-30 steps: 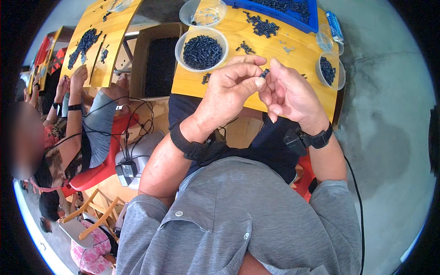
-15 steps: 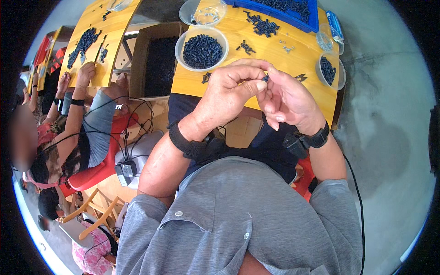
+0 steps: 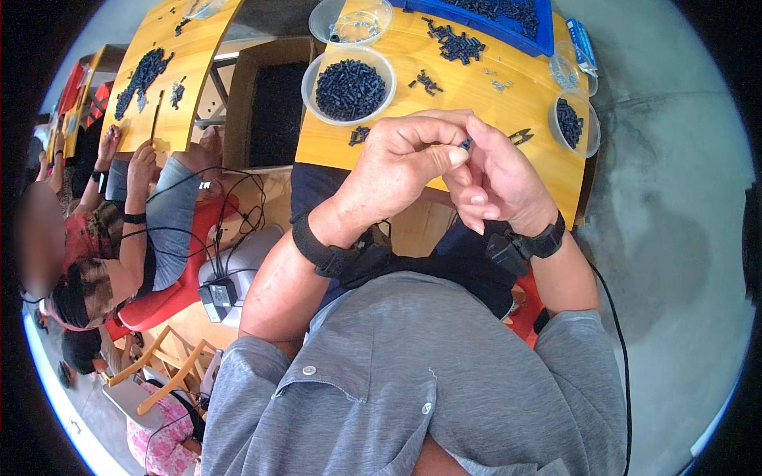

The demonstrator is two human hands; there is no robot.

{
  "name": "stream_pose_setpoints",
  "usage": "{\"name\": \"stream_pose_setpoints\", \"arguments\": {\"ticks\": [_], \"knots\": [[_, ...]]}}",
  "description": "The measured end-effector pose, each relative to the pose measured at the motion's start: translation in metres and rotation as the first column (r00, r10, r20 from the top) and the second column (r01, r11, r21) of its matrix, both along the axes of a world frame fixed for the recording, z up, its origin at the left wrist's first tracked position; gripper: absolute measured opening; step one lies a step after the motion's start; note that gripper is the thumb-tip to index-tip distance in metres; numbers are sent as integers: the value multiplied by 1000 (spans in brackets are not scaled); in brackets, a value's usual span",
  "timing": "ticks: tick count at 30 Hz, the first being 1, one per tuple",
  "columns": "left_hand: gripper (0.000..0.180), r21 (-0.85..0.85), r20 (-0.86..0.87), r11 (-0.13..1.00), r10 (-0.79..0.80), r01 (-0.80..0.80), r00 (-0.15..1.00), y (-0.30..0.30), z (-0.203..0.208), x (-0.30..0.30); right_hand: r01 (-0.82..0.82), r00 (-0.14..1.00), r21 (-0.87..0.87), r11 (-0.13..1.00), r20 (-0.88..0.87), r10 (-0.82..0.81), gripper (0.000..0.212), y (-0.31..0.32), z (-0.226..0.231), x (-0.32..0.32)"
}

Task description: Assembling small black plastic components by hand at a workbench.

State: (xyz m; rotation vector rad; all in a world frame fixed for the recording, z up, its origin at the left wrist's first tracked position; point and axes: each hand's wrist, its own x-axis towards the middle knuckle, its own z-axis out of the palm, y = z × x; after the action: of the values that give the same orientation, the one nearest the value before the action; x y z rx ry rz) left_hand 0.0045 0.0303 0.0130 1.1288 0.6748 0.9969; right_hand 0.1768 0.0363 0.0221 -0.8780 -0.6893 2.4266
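Note:
Above the front edge of the yellow table (image 3: 548, 163), both my hands meet on a small dark blue plastic piece (image 3: 466, 143). My left hand (image 3: 409, 159) is closed, with thumb and forefinger pinching it. My right hand (image 3: 508, 170) is closed against its other side, with its lower fingers curled in; the fingers hide most of the piece. Just beyond the right hand lies a dark pointed tool, perhaps pliers (image 3: 520, 136). Beyond the left hand, a few dark pieces (image 3: 359, 136) lie beside a round clear tub (image 3: 390, 87) full of similar pieces.
Loose dark piles (image 3: 456, 44) lie before a blue tray (image 3: 548, 32). Small shiny parts (image 3: 498, 85) are scattered nearby. Another clear tub (image 3: 591, 135) stands at the right edge. A cardboard box (image 3: 238, 103) of dark pieces is at left, beside a co-worker's table (image 3: 181, 59).
My hands stay together on the small piece, with the fingers shifting slightly around it. At left, the co-worker's hand has drawn back toward the table edge with a thin dark stick.

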Motion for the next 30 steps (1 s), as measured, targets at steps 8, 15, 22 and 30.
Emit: {"name": "stream_pose_setpoints", "arguments": {"ticks": [8, 15, 22, 30], "knots": [[12, -79, 48, 997, -19, 22, 999, 1, -1, 4, 3, 999, 19, 1000, 45, -4, 55, -3, 2, -2], [10, -67, 43, 997, -26, 29, 999, 4, -4, 2, 98, 994, -19, 995, 42, -97, 49, -6, 1, -12], [12, -150, -14, 988, -44, 42, 999, 6, -5, 3, 234, 968, -69, 970, -79, -239, 39, -13, -14, -18], [20, -470, 181, 859, -131, 203, 975, 2, -25, 6, 286, 945, -168, 943, -114, -307, 35, -21, -37, -9]]}}
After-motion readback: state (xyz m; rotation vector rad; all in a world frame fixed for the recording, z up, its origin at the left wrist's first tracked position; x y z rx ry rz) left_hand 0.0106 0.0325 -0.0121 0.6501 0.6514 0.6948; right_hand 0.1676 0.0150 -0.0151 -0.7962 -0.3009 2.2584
